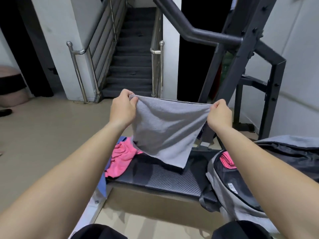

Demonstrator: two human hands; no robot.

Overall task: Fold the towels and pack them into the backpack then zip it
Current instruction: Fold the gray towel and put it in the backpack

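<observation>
Grey towelling fills the middle of the view: a grey towel point(165, 130) is held up in the air by its top edge, one corner in each of the person's hands. The left hand point(123, 107) is closed, pinching the top left corner between thumb and fingers; the right hand point(218, 113) is closed the same way on the top right corner. The cloth hangs in a soft sag between them, and its lowest corner just reaches the dark padded bench point(164, 178) below.

On the bench to the left lies a crumpled pink towel point(120, 157), with a bit of blue cloth point(103, 183) showing beside and under it (whether that is another towel cannot be told). To the right, a grey backpack point(229, 185) lies on the bench end with its main compartment unzipped and open; a folded pink towel point(227, 160) is already tucked inside. A staircase point(131, 54) and a dark metal frame point(241, 49) stand beyond.

The step in hand looks like the start of folding the grey towel. To do it well, the hands should draw the top edge taut and level so the sag goes, then bring the two corners together evenly, or lay the cloth flat on the bench first. Matching the edges matters, since a neat, compact fold will slide into the backpack beside the pink one more easily.
</observation>
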